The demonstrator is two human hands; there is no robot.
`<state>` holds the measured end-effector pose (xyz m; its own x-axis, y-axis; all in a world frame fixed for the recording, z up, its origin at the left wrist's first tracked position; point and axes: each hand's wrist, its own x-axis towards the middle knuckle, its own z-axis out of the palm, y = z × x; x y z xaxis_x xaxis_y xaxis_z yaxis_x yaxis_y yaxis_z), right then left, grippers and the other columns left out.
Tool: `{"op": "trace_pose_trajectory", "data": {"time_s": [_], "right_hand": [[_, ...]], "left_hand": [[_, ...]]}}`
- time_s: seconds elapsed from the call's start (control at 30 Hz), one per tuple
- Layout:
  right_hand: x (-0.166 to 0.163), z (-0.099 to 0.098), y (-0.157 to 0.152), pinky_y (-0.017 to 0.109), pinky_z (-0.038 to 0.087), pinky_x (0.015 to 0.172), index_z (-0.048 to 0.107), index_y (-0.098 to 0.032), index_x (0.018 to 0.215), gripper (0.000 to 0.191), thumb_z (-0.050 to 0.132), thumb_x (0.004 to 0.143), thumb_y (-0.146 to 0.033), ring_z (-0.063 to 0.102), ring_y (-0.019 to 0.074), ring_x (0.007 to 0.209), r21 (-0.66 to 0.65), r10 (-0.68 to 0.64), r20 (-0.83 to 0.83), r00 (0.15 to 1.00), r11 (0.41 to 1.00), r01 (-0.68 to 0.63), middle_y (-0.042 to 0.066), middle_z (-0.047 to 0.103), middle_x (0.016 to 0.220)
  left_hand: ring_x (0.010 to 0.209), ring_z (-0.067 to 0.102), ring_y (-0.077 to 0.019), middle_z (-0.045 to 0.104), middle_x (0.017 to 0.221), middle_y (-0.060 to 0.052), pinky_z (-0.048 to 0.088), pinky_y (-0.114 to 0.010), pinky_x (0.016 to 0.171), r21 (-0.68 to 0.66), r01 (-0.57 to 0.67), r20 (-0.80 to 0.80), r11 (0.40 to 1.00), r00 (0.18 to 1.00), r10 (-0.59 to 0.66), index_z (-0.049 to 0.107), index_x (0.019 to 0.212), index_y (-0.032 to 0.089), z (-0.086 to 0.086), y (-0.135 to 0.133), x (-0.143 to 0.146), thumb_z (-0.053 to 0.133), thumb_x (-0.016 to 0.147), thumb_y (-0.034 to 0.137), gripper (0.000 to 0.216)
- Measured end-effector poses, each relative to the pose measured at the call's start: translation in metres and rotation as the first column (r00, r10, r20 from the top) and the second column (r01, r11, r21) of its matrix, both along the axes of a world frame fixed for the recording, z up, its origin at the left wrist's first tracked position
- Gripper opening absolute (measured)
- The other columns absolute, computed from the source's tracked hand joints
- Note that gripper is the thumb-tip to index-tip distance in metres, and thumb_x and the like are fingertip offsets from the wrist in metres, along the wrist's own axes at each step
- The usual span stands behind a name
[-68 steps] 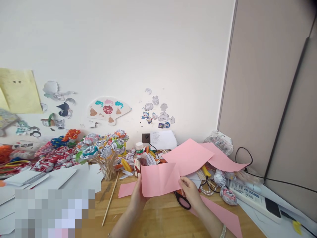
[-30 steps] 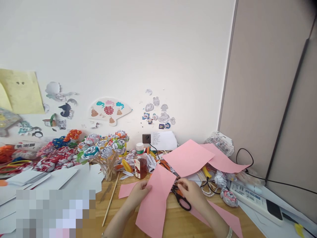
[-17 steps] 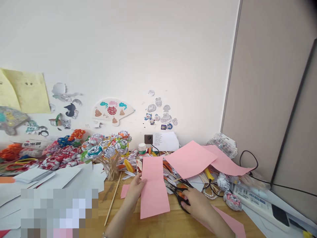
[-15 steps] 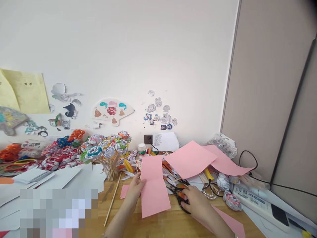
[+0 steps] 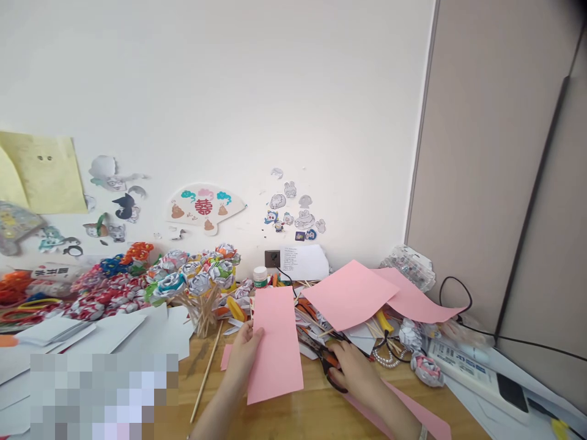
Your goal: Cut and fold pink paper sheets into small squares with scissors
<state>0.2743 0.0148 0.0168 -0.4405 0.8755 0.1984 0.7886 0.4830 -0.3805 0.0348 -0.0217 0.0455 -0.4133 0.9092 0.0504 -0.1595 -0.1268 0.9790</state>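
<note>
My left hand (image 5: 246, 349) is closed on the left edge of a tall pink sheet of paper (image 5: 277, 348), held tilted above the table. My right hand (image 5: 356, 368) grips a pair of scissors (image 5: 331, 365) with black and orange handles. The scissors sit just right of the sheet, apart from it, blades toward the upper left; clutter behind makes it hard to tell how far they are spread. Beneath my right forearm lies another pink piece (image 5: 428, 418). A small pink scrap (image 5: 226, 354) shows by my left wrist.
Two large pink sheets (image 5: 353, 296) rest on clutter at the back right. Paper roses (image 5: 199, 278) on sticks stand back left. One wooden stick (image 5: 206, 373) lies left of my arm. White papers (image 5: 156, 333) cover the left side; a long white box (image 5: 477, 379) lies right.
The pink sheet in my left hand has turned slightly, its lower end swinging left, and its right edge now looks straighter. My right hand and scissors have shifted slightly left in the view.
</note>
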Motion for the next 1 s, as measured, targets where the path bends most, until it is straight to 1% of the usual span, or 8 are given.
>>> {"op": "trace_pose_trajectory", "data": {"time_s": [0.1,0.27,0.4,0.47,0.57,0.7,0.87,1.0], "right_hand": [[0.002,0.002,-0.001,0.031,0.039,0.080,0.057,-0.015,0.102,0.032,0.047,0.071,-0.018,0.055,0.0242,0.094,-0.069,0.054,-0.190,0.980,0.995,-0.068,0.011,0.060,0.102],[0.006,0.002,0.001,0.029,0.042,0.071,0.058,-0.017,0.098,0.029,0.046,0.072,-0.020,0.059,0.0213,0.081,-0.218,0.069,-0.466,0.882,0.957,-0.191,0.005,0.065,0.086],[0.002,-0.004,0.005,0.031,0.042,0.079,0.058,-0.017,0.105,0.041,0.051,0.064,-0.015,0.058,0.0220,0.089,-0.234,0.030,-0.626,0.779,0.946,-0.225,0.006,0.063,0.098],[0.000,-0.005,0.007,0.032,0.043,0.080,0.058,-0.017,0.107,0.047,0.053,0.060,-0.012,0.059,0.0216,0.088,-0.210,0.015,-0.683,0.730,0.954,-0.216,0.006,0.063,0.100],[-0.003,-0.003,0.008,0.033,0.045,0.080,0.060,-0.018,0.106,0.048,0.059,0.059,-0.013,0.059,0.0221,0.087,-0.170,-0.006,-0.753,0.658,0.968,-0.186,0.007,0.064,0.098],[-0.004,0.009,0.006,0.036,0.047,0.076,0.062,-0.018,0.101,0.046,0.068,0.056,-0.021,0.061,0.0241,0.082,-0.203,-0.080,-0.826,0.557,0.965,-0.163,0.006,0.067,0.086],[-0.004,0.023,-0.002,0.036,0.047,0.074,0.062,-0.019,0.092,0.040,0.073,0.056,-0.035,0.062,0.0246,0.080,-0.221,-0.120,-0.907,0.404,0.952,-0.213,0.004,0.067,0.079],[-0.006,0.025,-0.006,0.035,0.046,0.076,0.056,-0.019,0.097,0.045,0.071,0.061,-0.042,0.060,0.0242,0.087,-0.192,-0.099,-0.938,0.333,0.947,-0.258,0.006,0.066,0.084]], "left_hand": [[0.061,0.063,-0.0169,0.067,0.084,-0.004,0.047,-0.026,0.053,0.015,-0.006,0.010,1.000,1.000,0.005,0.050,0.088,0.020,0.002,-0.001,-0.001,0.061,0.069,0.030,0.025],[0.060,0.063,-0.0148,0.067,0.081,-0.001,0.047,-0.025,0.054,0.024,-0.034,0.043,0.999,0.999,0.033,0.049,0.090,0.023,0.007,-0.004,-0.001,0.057,0.073,0.030,0.020],[0.062,0.064,-0.0154,0.067,0.077,0.000,0.048,-0.026,0.057,0.035,-0.035,0.132,0.999,0.991,0.030,0.049,0.088,0.023,0.010,-0.006,0.000,0.058,0.073,0.028,0.018],[0.060,0.064,-0.0156,0.067,0.076,0.000,0.048,-0.026,0.056,0.029,-0.026,0.155,0.999,0.988,0.022,0.049,0.087,0.023,0.011,-0.007,0.000,0.059,0.072,0.029,0.018],[0.059,0.063,-0.0161,0.066,0.074,0.001,0.047,-0.026,0.053,0.014,-0.012,0.165,1.000,0.986,0.009,0.049,0.087,0.024,0.011,-0.007,0.000,0.059,0.072,0.030,0.020],[0.060,0.063,-0.0160,0.067,0.076,0.000,0.046,-0.025,0.053,-0.002,0.036,0.153,0.999,0.988,-0.035,0.050,0.088,0.024,0.008,-0.006,0.000,0.063,0.067,0.032,0.026],[0.055,0.060,-0.0149,0.065,0.068,0.001,0.045,-0.026,0.054,-0.028,0.163,0.101,0.986,0.982,-0.160,0.052,0.085,0.021,0.004,-0.005,0.006,0.070,0.060,0.036,0.034],[0.058,0.057,-0.0136,0.063,0.067,0.002,0.042,-0.024,0.056,-0.060,0.281,-0.018,0.958,0.959,-0.282,0.056,0.078,0.018,0.004,-0.008,0.014,0.069,0.060,0.038,0.030]]}}
